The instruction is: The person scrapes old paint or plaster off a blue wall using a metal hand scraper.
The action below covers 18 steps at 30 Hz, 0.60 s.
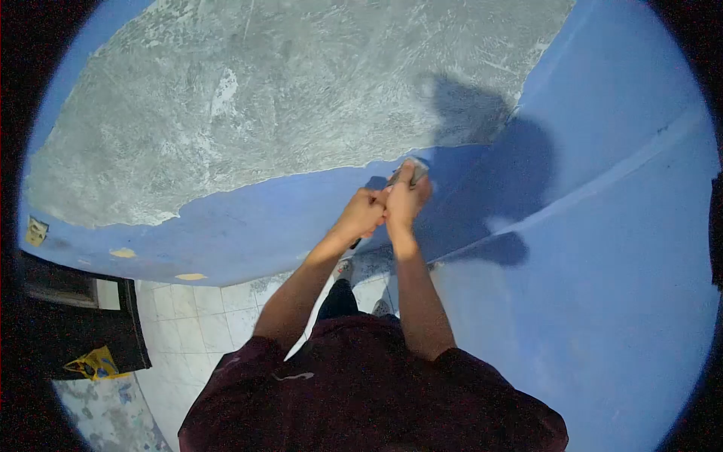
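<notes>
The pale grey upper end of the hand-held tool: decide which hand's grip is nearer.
Right. The right hand's grip is at the pale grey upper end of the tool, its thumb alongside; the left hand's grip is lower and further left in the picture.

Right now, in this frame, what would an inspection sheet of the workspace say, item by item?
Surface: blue wall with a large, ragged-edged grey patch.
Job's things: hand tool, mostly hidden by the hands.
Clutter: yellow-and-blue item by a dark structure, lower left.
Hands: right hand closed on the tool; left hand appears closed on its handle.
Cables: nothing seen.
Surroundings: pale tiled floor; side wall at right, a shadow across it.
</notes>
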Available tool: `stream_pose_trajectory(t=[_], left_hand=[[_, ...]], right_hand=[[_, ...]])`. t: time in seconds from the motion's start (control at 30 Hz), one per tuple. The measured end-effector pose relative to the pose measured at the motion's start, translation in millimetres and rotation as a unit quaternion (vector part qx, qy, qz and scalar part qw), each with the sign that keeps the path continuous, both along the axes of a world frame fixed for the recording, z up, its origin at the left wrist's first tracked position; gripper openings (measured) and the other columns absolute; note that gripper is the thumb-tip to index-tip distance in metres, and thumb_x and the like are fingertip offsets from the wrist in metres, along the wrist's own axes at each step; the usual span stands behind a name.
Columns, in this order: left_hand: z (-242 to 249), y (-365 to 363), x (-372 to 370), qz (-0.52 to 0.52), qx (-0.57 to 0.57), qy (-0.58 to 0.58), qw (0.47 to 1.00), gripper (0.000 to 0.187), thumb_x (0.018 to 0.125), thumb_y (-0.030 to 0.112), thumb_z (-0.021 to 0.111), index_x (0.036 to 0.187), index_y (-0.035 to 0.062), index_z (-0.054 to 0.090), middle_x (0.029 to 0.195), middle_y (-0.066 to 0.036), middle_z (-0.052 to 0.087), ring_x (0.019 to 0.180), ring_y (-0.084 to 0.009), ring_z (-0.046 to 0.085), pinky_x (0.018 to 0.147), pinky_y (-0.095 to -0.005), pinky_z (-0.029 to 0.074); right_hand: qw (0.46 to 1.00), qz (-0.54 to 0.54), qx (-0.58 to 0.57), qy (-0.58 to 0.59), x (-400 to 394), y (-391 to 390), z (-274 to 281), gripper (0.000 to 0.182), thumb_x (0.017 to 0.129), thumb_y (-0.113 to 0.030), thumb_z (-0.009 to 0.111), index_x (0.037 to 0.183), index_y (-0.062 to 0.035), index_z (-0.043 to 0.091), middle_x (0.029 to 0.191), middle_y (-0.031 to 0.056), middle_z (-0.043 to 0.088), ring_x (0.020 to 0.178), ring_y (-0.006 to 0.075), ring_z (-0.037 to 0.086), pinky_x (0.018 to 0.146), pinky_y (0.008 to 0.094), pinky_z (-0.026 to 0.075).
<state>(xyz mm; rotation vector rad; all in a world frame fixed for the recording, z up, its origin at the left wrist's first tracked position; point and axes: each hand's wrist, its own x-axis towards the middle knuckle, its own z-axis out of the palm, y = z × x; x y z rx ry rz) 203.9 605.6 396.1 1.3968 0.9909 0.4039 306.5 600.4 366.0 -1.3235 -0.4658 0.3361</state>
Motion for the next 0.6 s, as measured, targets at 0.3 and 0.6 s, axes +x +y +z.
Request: stream_pose_trajectory(t=[0.3,0.6], left_hand=[[16.0,-18.5,-29.7,0.028,-0.007,0.046,0.999,0.041,0.105,0.034,0.047,0.078,0.0038,0.057,0.062,-0.002,0.052,0.043,-0.0101,0.043,0.037,-0.0274,0.036],[3.7,-86.5,-48.9,0.015,-0.034,-0.152,0.988,0.031,0.105,0.02,0.05,0.133,0.0086,0.05,0.076,-0.003,0.055,0.054,-0.0112,0.054,0.045,-0.0274,0.042]], right_hand=[[0.988,0.102,0.055,0.105,-24.9,0.8,-15.4,0.036,0.099,-0.028,0.059,0.078,0.0007,0.058,0.066,0.0054,0.06,0.05,0.0169,0.055,0.046,0.0342,0.044],[0.851,0.348,0.133,0.371,-11.6,-31.9,-14.1,0.035,0.094,-0.041,0.069,0.096,-0.0072,0.062,0.082,0.0033,0.062,0.071,0.0166,0.062,0.061,0.0308,0.05]])
